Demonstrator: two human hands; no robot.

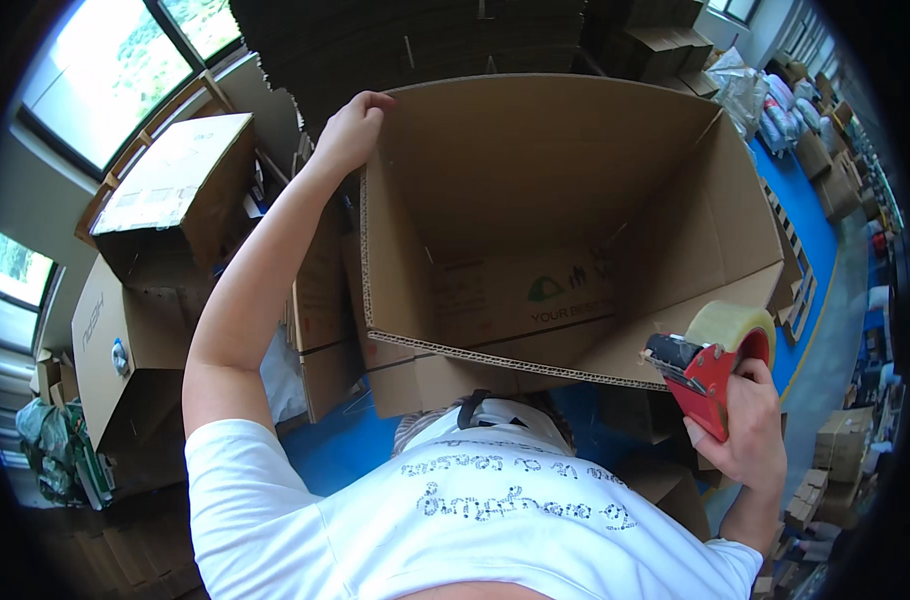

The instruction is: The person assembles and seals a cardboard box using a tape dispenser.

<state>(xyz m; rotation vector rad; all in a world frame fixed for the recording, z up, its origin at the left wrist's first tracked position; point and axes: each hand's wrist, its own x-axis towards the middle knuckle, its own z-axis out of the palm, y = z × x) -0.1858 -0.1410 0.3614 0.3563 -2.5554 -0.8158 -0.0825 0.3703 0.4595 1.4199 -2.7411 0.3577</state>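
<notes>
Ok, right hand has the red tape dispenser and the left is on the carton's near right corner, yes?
Not quite: the head view shows the left hand at the far left corner of the open carton, not the near right one. The right hand does hold the red tape dispenser.

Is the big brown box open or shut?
Open. Nothing covers the side of the cardboard box facing us, so its inner walls show.
</notes>
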